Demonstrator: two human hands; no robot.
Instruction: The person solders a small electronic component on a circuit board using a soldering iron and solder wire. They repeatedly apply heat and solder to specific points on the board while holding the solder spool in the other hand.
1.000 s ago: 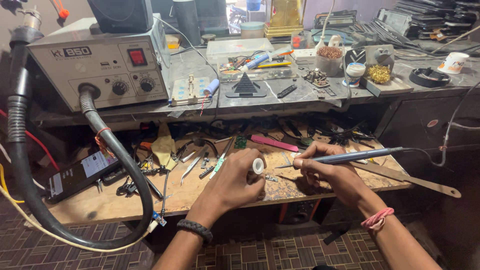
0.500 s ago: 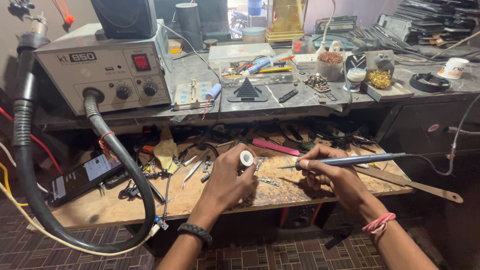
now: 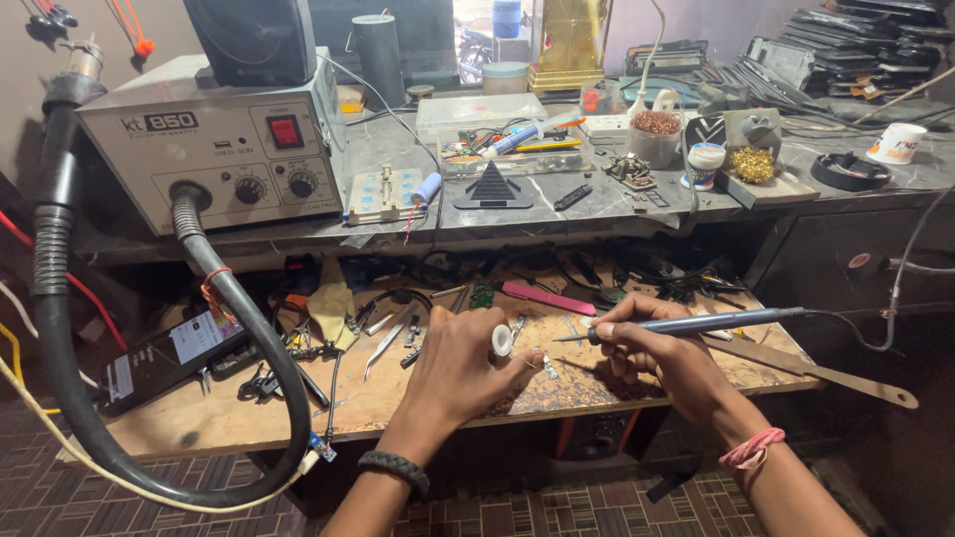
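My left hand [image 3: 460, 376] grips a small white spool of solder [image 3: 502, 341] between thumb and fingers, low over the wooden shelf [image 3: 229, 418]. My right hand [image 3: 652, 348] holds a blue-handled soldering iron [image 3: 686, 323] like a pen. Its tip points left and ends just right of the spool. A small metal part [image 3: 549, 366] lies on the wood under the tip. A dark braided band sits on my left wrist, a pink thread band on my right.
A grey hot-air station [image 3: 214, 149] with a thick black hose [image 3: 249, 338] fills the left. Tweezers [image 3: 383, 343], a pink tool [image 3: 547, 297], a phone [image 3: 159, 358] and cables litter the shelf. A long metal blade [image 3: 826, 371] juts off the right edge. Jars and a brass wool holder [image 3: 753, 165] crowd the upper bench.
Both hands have shifted slightly lower on the shelf, still close together. The spool and iron stay in the same grips, and the view has tilted a little.
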